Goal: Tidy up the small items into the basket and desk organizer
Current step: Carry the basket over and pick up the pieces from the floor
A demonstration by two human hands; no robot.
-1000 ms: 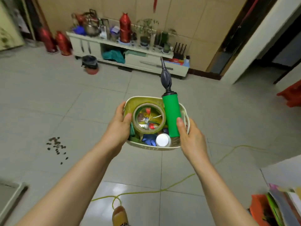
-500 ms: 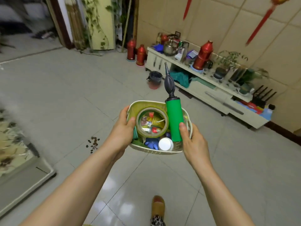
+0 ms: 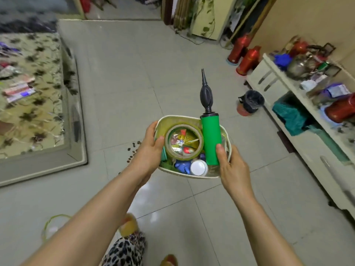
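Tiled floor (image 3: 123,77) below; both hands' fingers grip basket (image 3: 189,175); no legible writing

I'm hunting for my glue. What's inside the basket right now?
The basket holds a tape roll, a green hand pump, a white cap, something blue and small bits seen through the roll. Anything underneath is covered.

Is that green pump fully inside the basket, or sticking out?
Sticking out. The green pump lies with its lower end in the basket, while its black nozzle reaches well past the far rim, over the floor.
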